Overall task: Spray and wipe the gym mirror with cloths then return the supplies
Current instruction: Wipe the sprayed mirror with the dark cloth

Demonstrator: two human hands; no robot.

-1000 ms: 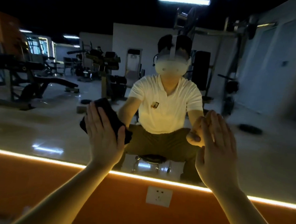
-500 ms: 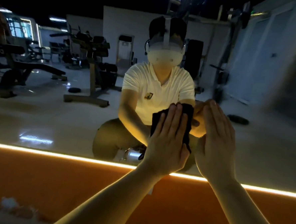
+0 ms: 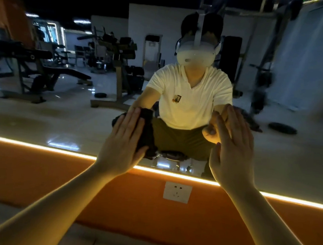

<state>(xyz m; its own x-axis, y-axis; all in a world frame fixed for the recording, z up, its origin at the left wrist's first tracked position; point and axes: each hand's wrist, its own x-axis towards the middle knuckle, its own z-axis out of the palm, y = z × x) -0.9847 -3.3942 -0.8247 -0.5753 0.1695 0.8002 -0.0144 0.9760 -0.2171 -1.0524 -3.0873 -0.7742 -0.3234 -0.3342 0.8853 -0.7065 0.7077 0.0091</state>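
The gym mirror (image 3: pixel 66 120) fills the wall in front of me, above a glowing light strip. My left hand (image 3: pixel 123 141) lies flat with straight fingers and presses a dark cloth (image 3: pixel 147 129) against the glass low in the middle. My right hand (image 3: pixel 233 145) is also flat, its fingers straight, against the mirror to the right; whether a cloth lies under it I cannot tell. No spray bottle is in view.
An orange wall panel (image 3: pixel 40 173) runs below the mirror, with a white power socket (image 3: pixel 177 192) between my arms. The light strip (image 3: pixel 42 147) marks the mirror's lower edge. The glass reflects a seated person, a stool and gym machines.
My left hand swept the dark cloth right until it sat beside the right hand, then back left a little. The right hand stayed flat in about the same place.
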